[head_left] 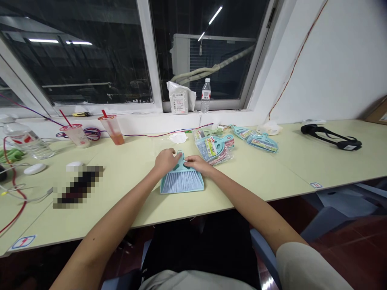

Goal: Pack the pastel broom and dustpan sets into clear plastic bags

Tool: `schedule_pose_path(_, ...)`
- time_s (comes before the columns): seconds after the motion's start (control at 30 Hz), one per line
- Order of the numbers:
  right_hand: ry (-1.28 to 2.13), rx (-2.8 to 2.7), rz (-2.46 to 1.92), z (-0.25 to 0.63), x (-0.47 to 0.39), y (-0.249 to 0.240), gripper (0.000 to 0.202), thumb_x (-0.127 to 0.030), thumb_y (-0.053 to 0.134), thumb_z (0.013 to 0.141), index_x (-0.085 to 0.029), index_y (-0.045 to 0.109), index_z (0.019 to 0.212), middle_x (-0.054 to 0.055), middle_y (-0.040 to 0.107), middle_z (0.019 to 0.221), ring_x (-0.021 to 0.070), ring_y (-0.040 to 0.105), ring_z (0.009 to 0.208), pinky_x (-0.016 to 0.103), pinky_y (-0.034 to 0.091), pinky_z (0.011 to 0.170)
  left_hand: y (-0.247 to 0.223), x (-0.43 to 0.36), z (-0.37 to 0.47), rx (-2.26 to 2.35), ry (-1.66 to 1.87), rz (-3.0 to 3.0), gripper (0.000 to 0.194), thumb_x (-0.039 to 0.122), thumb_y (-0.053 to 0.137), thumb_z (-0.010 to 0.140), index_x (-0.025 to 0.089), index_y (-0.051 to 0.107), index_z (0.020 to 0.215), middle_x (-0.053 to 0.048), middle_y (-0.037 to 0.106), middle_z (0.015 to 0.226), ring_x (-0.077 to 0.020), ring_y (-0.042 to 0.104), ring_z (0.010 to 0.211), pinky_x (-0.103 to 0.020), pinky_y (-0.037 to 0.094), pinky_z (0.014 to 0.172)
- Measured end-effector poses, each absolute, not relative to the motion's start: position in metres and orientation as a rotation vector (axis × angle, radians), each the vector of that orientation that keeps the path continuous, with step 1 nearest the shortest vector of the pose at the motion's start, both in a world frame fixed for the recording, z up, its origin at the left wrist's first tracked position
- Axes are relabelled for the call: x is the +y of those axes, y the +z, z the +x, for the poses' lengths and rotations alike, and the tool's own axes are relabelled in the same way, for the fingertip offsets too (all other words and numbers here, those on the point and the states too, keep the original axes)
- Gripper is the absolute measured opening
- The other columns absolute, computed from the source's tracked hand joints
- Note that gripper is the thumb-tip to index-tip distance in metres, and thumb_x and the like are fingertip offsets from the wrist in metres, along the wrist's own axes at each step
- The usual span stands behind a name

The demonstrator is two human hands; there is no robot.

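A small light-blue dustpan (198, 187) lies on the table in front of me, its wide edge towards me. Nested in it is a hand brush (181, 181) with pale grey-blue bristles. My left hand (166, 162) grips the handle end from the left, thumb on top. On the other side, my right hand (198, 164) pinches the set near the base of the handle. Both hands are closed, and their fingers partly hide the handles. Just beyond my right hand sits a pile of packaged dustpan sets (211, 149) in clear plastic, blue and pink.
More wrapped sets (262, 142) lie further right, near a black strap-like headset (331, 137). Two drink cups (112, 131) with red straws and a large water bottle (27, 139) stand at the left. Cables cross the left end. The table's front edge (211, 210) runs close to me.
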State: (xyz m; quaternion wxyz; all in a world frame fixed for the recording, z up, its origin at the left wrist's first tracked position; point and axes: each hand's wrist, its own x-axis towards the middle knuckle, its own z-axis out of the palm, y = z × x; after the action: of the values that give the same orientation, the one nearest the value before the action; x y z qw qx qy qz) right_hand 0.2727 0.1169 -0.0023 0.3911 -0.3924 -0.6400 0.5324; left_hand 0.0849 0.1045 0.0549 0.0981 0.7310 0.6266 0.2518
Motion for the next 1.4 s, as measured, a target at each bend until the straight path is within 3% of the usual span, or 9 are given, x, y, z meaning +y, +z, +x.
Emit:
schedule_pose_path(0.17,1.199,-1.586,-0.946,0.275,0.118,0.005,0.028,-0.044,0.075,0.067,-0.019,0.07,0.078,-0.001,0.065,0.077,0.0152,0.054,0.074,0.027,0.04,0.07,0.046,0.104,0.06,1.318,0.744,1.926,0.054,0.066,0.062,0.084,0.015,0.074,0.097,-0.009,0.074,0.099,-0.0251,0.064,0.089,-0.032,0.045,0.074)
schedule_pose_path(0.33,1.044,-1.468,-0.974,0.275,0.117,0.004,0.029,-0.044,0.076,0.068,-0.019,0.063,0.075,0.0,0.064,0.08,0.0133,0.052,0.068,0.026,0.039,0.065,0.041,0.098,0.067,1.217,0.951,1.827,0.05,0.063,0.061,0.085,0.015,0.073,0.093,-0.005,0.07,0.092,-0.0213,0.059,0.086,-0.03,0.043,0.074)
schedule_pose_path(0.6,1.002,-1.457,-0.982,0.272,0.113,0.003,0.031,-0.042,0.076,0.068,-0.02,0.057,0.077,0.009,0.065,0.131,0.0161,0.063,0.083,0.029,0.047,0.071,0.036,0.099,0.064,1.172,1.014,1.824,0.046,0.058,0.063,0.084,0.016,0.074,0.097,-0.004,0.069,0.09,-0.0206,0.059,0.085,-0.03,0.043,0.075)
schedule_pose_path(0.73,0.901,-1.386,-1.062,0.275,0.116,0.004,0.043,-0.038,0.081,0.063,-0.023,0.043,0.077,0.008,0.071,0.117,0.0207,0.065,0.096,0.032,0.05,0.079,0.032,0.1,0.064,1.124,1.013,1.807,0.046,0.054,0.066,0.081,0.016,0.075,0.105,-0.006,0.072,0.101,-0.0232,0.062,0.093,-0.032,0.046,0.081)
schedule_pose_path(0.87,1.055,-1.326,-1.196,0.279,0.117,0.008,0.052,-0.036,0.086,0.057,-0.024,0.05,0.091,0.003,0.071,0.092,0.022,0.066,0.087,0.032,0.049,0.075,0.03,0.099,0.067,1.082,0.992,1.814,0.039,0.042,0.065,0.079,0.016,0.074,0.106,-0.007,0.073,0.107,-0.0238,0.063,0.099,-0.033,0.046,0.086)
schedule_pose_path(0.93,1.2,-1.37,-1.195,0.28,0.114,0.011,0.049,-0.038,0.085,0.058,-0.022,0.057,0.094,0.002,0.069,0.084,0.0212,0.065,0.081,0.031,0.047,0.072,0.03,0.098,0.069,1.103,0.973,1.77,0.034,0.037,0.065,0.077,0.016,0.074,0.103,-0.006,0.072,0.103,-0.023,0.063,0.096,-0.032,0.046,0.084)
schedule_pose_path(1.07,1.31,-1.616,-1.016,0.28,0.107,0.015,0.034,-0.048,0.077,0.067,-0.02,0.06,0.072,-0.002,0.059,0.069,0.0156,0.053,0.068,0.027,0.037,0.064,0.034,0.094,0.074,1.172,0.995,1.751,0.028,0.043,0.064,0.081,0.017,0.07,0.088,-0.003,0.067,0.085,-0.0194,0.059,0.081,-0.03,0.042,0.072)
schedule_pose_path(1.2,1.327,-1.664,-0.988,0.275,0.102,0.013,0.03,-0.047,0.072,0.071,-0.02,0.06,0.069,-0.004,0.051,0.065,0.0131,0.044,0.062,0.027,0.03,0.061,0.033,0.091,0.076,1.207,0.95,1.83,0.037,0.054,0.064,0.083,0.02,0.058,0.07,0.002,0.048,0.063,-0.0147,0.044,0.061,-0.03,0.031,0.06)
schedule_pose_path(1.4,1.198,-1.719,-1.03,0.274,0.101,0.008,0.036,-0.047,0.066,0.075,-0.021,0.046,0.06,-0.005,0.037,0.059,0.0115,0.032,0.059,0.028,0.022,0.058,0.023,0.094,0.079,1.201,0.992,1.829,0.039,0.052,0.064,0.081,0.021,0.047,0.063,0.004,0.039,0.06,-0.0129,0.036,0.058,-0.03,0.026,0.058)
